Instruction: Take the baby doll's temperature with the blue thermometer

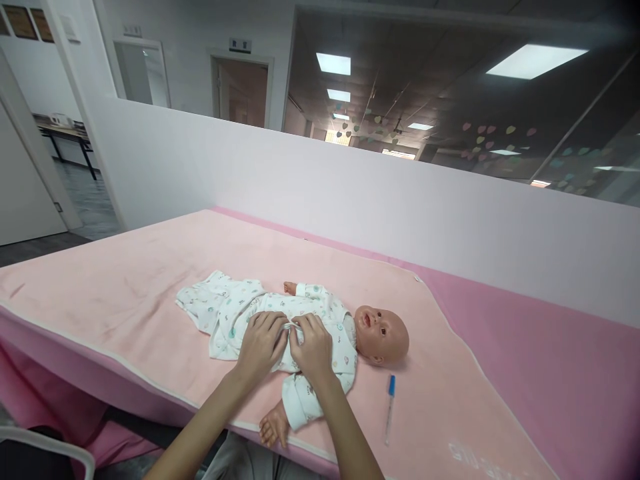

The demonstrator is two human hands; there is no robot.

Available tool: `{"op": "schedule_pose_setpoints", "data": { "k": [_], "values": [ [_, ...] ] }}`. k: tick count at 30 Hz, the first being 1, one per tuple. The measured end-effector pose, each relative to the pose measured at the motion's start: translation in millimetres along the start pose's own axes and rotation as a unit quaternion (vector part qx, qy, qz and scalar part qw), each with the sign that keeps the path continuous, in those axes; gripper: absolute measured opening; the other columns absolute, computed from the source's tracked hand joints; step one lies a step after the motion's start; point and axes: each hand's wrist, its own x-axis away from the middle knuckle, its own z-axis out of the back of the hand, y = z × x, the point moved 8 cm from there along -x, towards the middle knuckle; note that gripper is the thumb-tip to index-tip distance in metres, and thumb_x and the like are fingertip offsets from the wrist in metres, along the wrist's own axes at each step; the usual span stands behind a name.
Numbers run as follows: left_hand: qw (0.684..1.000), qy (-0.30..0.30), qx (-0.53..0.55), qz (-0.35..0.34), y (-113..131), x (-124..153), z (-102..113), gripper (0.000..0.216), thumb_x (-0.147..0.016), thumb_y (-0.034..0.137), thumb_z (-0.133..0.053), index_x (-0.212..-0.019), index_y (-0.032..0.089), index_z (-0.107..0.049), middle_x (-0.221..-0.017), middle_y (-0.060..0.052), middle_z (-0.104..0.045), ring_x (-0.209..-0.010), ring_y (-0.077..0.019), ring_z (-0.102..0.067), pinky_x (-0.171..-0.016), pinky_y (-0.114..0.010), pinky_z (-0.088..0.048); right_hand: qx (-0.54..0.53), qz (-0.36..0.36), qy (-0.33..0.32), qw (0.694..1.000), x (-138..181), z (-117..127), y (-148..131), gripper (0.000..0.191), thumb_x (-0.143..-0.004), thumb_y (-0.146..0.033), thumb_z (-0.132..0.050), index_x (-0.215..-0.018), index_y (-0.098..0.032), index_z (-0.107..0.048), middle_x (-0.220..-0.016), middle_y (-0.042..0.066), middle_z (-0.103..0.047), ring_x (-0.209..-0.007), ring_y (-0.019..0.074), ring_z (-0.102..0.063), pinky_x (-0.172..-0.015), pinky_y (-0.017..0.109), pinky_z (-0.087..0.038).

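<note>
A baby doll [381, 333] lies on its back on a pink blanket [150, 287], head to the right. It wears a white printed romper [235, 310]. My left hand [261, 343] and my right hand [314, 347] rest side by side on the doll's belly. Both hands have their fingertips pinched on the romper's front edge, where the two sides meet. One bare doll hand [274, 427] sticks out of a sleeve near the table's front edge.
A blue-capped pen [389, 407] lies on the blanket just right of the doll. A white partition wall [350, 193] runs behind the table. A darker pink mat [575, 360] shows at the right, and a chair edge [45, 447] at lower left.
</note>
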Motion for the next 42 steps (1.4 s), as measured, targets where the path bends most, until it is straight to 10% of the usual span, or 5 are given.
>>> {"op": "schedule_pose_setpoints", "data": {
  "k": [13,29,33,38,42],
  "values": [
    [0.988,-0.023,0.128,0.083,-20.5,4.2,-3.9,0.019,-0.089,0.031,-0.039,-0.091,0.022,-0.055,-0.093,-0.003,-0.060,-0.089,-0.0201,-0.052,-0.078,-0.035,-0.039,-0.054,-0.043,0.042,0.997,1.8,4.1,8.9,0.008,-0.081,-0.016,-0.046,-0.077,-0.019,-0.052,-0.075,0.000,-0.057,-0.072,0.0132,-0.053,-0.065,0.022,-0.037],
    [0.998,0.024,0.024,0.046,-13.6,3.5,3.7,0.019,-0.087,0.026,-0.047,-0.090,0.023,-0.064,-0.099,-0.003,-0.060,-0.095,-0.0207,-0.050,-0.082,-0.038,-0.037,-0.029,-0.034,-0.013,0.999,4.5,12.0,-4.0,0.016,-0.080,-0.015,-0.045,-0.087,-0.019,-0.058,-0.088,0.003,-0.059,-0.083,0.0156,-0.055,-0.072,0.025,-0.042],
    [0.999,0.027,0.015,0.042,-13.2,5.7,4.9,0.017,-0.085,0.026,-0.049,-0.091,0.025,-0.065,-0.098,-0.003,-0.061,-0.094,-0.0217,-0.051,-0.082,-0.039,-0.036,-0.041,-0.077,0.008,0.996,36.7,58.5,11.6,0.020,-0.083,-0.023,-0.044,-0.097,-0.020,-0.058,-0.113,0.007,-0.054,-0.099,0.0171,-0.054,-0.080,0.027,-0.044],
    [0.999,0.033,0.006,0.018,-8.2,6.8,5.8,0.021,-0.086,0.024,-0.045,-0.091,0.025,-0.065,-0.097,-0.004,-0.062,-0.093,-0.0222,-0.051,-0.084,-0.041,-0.035,0.134,-0.226,0.127,0.956,118.8,140.9,83.8,0.029,-0.083,-0.042,-0.044,-0.077,-0.019,-0.061,-0.084,0.010,-0.064,-0.080,0.0226,-0.058,-0.071,0.034,-0.045],
    [0.999,0.039,0.004,0.012,-1.4,6.5,7.1,0.022,-0.086,0.024,-0.043,-0.094,0.022,-0.063,-0.101,-0.007,-0.060,-0.095,-0.0238,-0.051,-0.088,-0.045,-0.033,0.168,-0.255,0.023,0.952,159.7,130.1,114.1,0.040,-0.077,-0.052,-0.046,-0.060,-0.019,-0.061,-0.073,0.010,-0.065,-0.068,0.0228,-0.060,-0.062,0.034,-0.047]
  ]
}}
